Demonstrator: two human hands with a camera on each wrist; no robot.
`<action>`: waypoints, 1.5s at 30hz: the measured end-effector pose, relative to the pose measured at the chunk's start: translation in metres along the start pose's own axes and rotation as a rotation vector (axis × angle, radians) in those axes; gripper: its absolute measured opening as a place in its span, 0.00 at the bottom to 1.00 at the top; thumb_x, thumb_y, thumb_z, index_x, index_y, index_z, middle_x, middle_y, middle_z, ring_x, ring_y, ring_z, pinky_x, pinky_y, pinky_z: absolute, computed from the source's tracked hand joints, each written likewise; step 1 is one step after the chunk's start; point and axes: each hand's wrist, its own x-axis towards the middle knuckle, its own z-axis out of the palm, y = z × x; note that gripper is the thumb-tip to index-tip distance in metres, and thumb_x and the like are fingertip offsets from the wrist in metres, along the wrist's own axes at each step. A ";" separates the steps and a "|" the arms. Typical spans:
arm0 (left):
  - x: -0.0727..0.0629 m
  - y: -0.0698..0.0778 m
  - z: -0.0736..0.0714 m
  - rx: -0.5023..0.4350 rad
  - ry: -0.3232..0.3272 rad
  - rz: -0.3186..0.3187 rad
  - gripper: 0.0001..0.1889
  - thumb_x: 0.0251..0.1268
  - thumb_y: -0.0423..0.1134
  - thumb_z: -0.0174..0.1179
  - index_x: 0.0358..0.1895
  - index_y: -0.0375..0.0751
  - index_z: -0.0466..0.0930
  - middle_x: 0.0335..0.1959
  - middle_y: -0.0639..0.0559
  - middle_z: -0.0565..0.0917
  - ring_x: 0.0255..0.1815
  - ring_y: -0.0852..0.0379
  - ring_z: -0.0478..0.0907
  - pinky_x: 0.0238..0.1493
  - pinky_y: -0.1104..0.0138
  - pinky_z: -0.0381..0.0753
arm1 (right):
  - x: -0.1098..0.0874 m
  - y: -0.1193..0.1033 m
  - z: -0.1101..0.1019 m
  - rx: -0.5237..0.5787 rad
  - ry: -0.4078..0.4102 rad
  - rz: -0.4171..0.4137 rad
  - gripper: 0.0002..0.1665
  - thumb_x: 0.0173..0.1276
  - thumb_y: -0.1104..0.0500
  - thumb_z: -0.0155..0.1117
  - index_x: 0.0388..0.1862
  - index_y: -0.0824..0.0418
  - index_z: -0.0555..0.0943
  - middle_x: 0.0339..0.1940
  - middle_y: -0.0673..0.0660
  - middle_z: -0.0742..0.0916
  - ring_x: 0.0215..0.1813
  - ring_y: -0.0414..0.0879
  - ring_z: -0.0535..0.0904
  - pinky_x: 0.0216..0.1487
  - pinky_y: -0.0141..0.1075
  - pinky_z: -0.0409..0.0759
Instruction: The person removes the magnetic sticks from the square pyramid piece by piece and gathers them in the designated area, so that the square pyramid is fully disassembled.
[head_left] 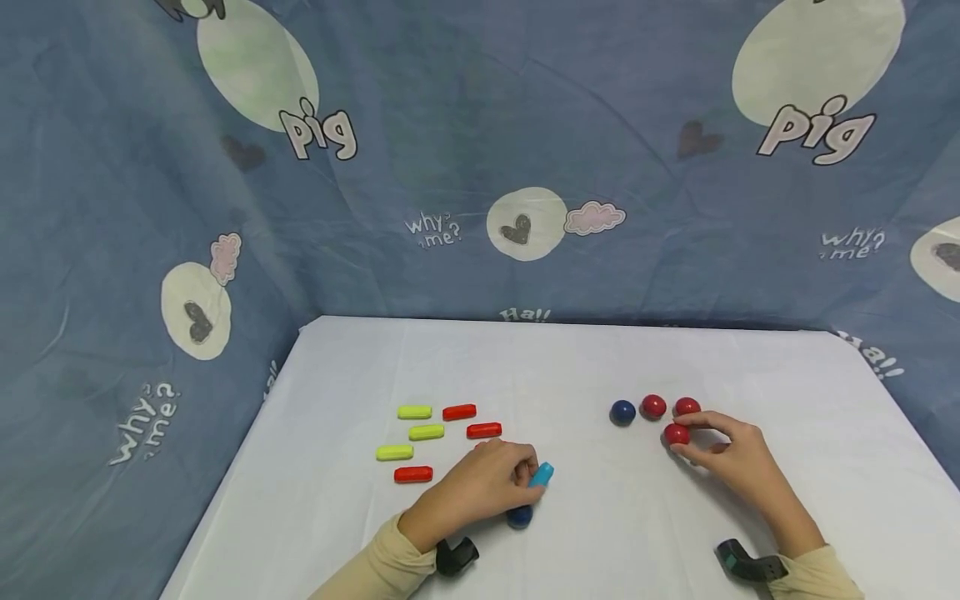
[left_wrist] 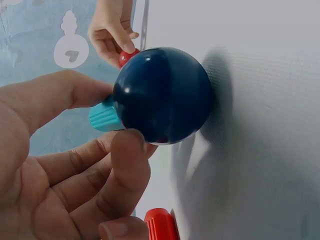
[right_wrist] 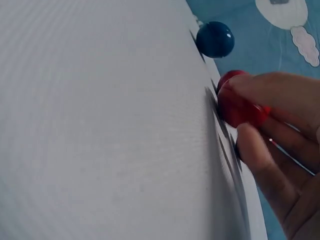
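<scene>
My left hand (head_left: pixel 487 477) pinches a short light blue ribbed stick (head_left: pixel 542 474) between thumb and fingers. Right by those fingertips is a dark blue ball (head_left: pixel 519 517); in the left wrist view the same ball (left_wrist: pixel 165 95) covers part of the stick (left_wrist: pixel 104 117). Over on the right, my right hand (head_left: pixel 738 460) holds a glossy red ball (head_left: pixel 676 434) with its thumb and fingertips, low over the white table. In the right wrist view, that red ball (right_wrist: pixel 240 107) overlaps another red ball (right_wrist: pixel 232 76) behind it.
Beyond the right hand lie two red balls (head_left: pixel 653 407) and a dark blue ball (head_left: pixel 622 412). Left of centre are yellow-green sticks (head_left: pixel 426 432) and several red sticks (head_left: pixel 413 474), one partly hidden by the left hand. Patterned blue cloth (head_left: pixel 420 150) hangs behind the white table (head_left: pixel 592 550).
</scene>
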 end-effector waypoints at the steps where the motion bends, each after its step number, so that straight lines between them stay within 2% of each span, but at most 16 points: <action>1: 0.000 0.000 0.000 -0.001 0.002 0.003 0.07 0.63 0.43 0.69 0.32 0.49 0.80 0.18 0.66 0.75 0.22 0.71 0.70 0.28 0.75 0.68 | 0.000 0.000 0.000 -0.011 0.002 -0.001 0.22 0.58 0.53 0.83 0.50 0.55 0.89 0.54 0.62 0.90 0.49 0.10 0.66 0.40 0.26 0.83; 7: 0.000 -0.002 -0.001 -0.042 -0.018 -0.001 0.06 0.63 0.43 0.69 0.33 0.51 0.80 0.20 0.66 0.78 0.25 0.70 0.72 0.31 0.74 0.69 | 0.000 0.000 0.001 -0.031 -0.001 0.020 0.22 0.57 0.54 0.83 0.50 0.54 0.89 0.55 0.63 0.90 0.49 0.10 0.64 0.40 0.26 0.82; 12: 0.000 -0.001 -0.003 -0.134 -0.016 0.010 0.07 0.61 0.39 0.70 0.35 0.49 0.79 0.24 0.65 0.80 0.24 0.70 0.74 0.29 0.75 0.73 | -0.002 -0.001 -0.001 -0.029 -0.006 0.024 0.24 0.57 0.52 0.83 0.53 0.54 0.88 0.56 0.63 0.89 0.49 0.11 0.64 0.39 0.27 0.83; 15: -0.001 -0.001 -0.005 -0.200 -0.010 0.012 0.08 0.60 0.36 0.71 0.35 0.48 0.79 0.25 0.62 0.81 0.24 0.69 0.77 0.28 0.74 0.75 | -0.003 -0.003 -0.001 -0.010 0.050 -0.044 0.23 0.56 0.56 0.84 0.51 0.56 0.88 0.52 0.62 0.91 0.48 0.12 0.69 0.36 0.25 0.82; 18: -0.002 -0.001 -0.006 -0.222 -0.009 0.006 0.09 0.59 0.35 0.71 0.34 0.49 0.78 0.25 0.60 0.81 0.25 0.67 0.77 0.29 0.73 0.75 | -0.002 -0.008 0.002 0.037 0.150 -0.149 0.22 0.52 0.64 0.84 0.47 0.58 0.89 0.45 0.61 0.92 0.41 0.16 0.77 0.31 0.23 0.81; 21: -0.002 -0.001 -0.007 -0.197 -0.010 -0.003 0.10 0.58 0.35 0.72 0.33 0.50 0.78 0.26 0.61 0.82 0.28 0.67 0.77 0.31 0.73 0.76 | -0.001 -0.019 0.008 0.094 0.233 -0.249 0.23 0.47 0.72 0.84 0.43 0.60 0.88 0.40 0.60 0.91 0.37 0.21 0.81 0.29 0.21 0.80; 23: -0.002 0.000 -0.007 -0.180 -0.007 -0.001 0.11 0.57 0.35 0.74 0.32 0.50 0.79 0.26 0.62 0.82 0.29 0.68 0.77 0.31 0.73 0.77 | 0.000 -0.028 0.013 0.123 0.232 -0.318 0.24 0.45 0.74 0.83 0.42 0.60 0.88 0.38 0.58 0.91 0.36 0.24 0.82 0.29 0.23 0.80; 25: -0.001 -0.001 -0.006 -0.151 0.005 0.010 0.11 0.56 0.34 0.75 0.31 0.49 0.80 0.26 0.62 0.82 0.29 0.68 0.76 0.32 0.74 0.76 | 0.001 -0.037 0.018 0.123 0.176 -0.377 0.23 0.45 0.73 0.84 0.41 0.59 0.88 0.36 0.56 0.91 0.37 0.28 0.82 0.30 0.25 0.81; 28: 0.000 -0.001 -0.004 -0.100 0.020 0.030 0.11 0.55 0.33 0.76 0.31 0.49 0.81 0.25 0.62 0.81 0.29 0.68 0.75 0.34 0.75 0.75 | 0.000 -0.047 0.023 0.105 0.063 -0.417 0.20 0.47 0.69 0.84 0.39 0.56 0.88 0.33 0.52 0.91 0.31 0.35 0.81 0.30 0.28 0.80; 33: 0.000 -0.003 -0.001 -0.043 0.016 0.034 0.12 0.53 0.33 0.78 0.31 0.48 0.82 0.25 0.63 0.79 0.28 0.69 0.73 0.35 0.76 0.75 | -0.002 -0.053 0.023 0.130 -0.041 -0.353 0.18 0.50 0.66 0.84 0.39 0.55 0.88 0.33 0.52 0.92 0.30 0.40 0.82 0.30 0.30 0.79; 36: 0.000 -0.003 0.000 -0.019 0.008 0.028 0.10 0.53 0.33 0.79 0.32 0.47 0.84 0.25 0.63 0.80 0.28 0.70 0.73 0.35 0.76 0.75 | -0.002 -0.058 0.030 0.197 -0.160 -0.339 0.16 0.55 0.62 0.83 0.43 0.56 0.88 0.37 0.54 0.92 0.36 0.40 0.85 0.30 0.30 0.80; 41: 0.001 -0.004 0.002 0.028 -0.006 0.015 0.08 0.54 0.35 0.78 0.34 0.46 0.88 0.25 0.62 0.82 0.28 0.70 0.75 0.36 0.76 0.75 | 0.001 -0.070 0.060 0.299 -0.384 -0.322 0.20 0.60 0.53 0.81 0.50 0.56 0.88 0.45 0.54 0.92 0.45 0.42 0.86 0.32 0.32 0.85; 45: 0.002 -0.004 0.003 0.034 -0.013 0.014 0.08 0.54 0.35 0.79 0.35 0.45 0.88 0.26 0.62 0.83 0.27 0.71 0.74 0.35 0.76 0.75 | 0.003 -0.077 0.082 0.339 -0.453 -0.305 0.23 0.59 0.51 0.82 0.53 0.52 0.88 0.49 0.51 0.92 0.48 0.41 0.85 0.33 0.32 0.85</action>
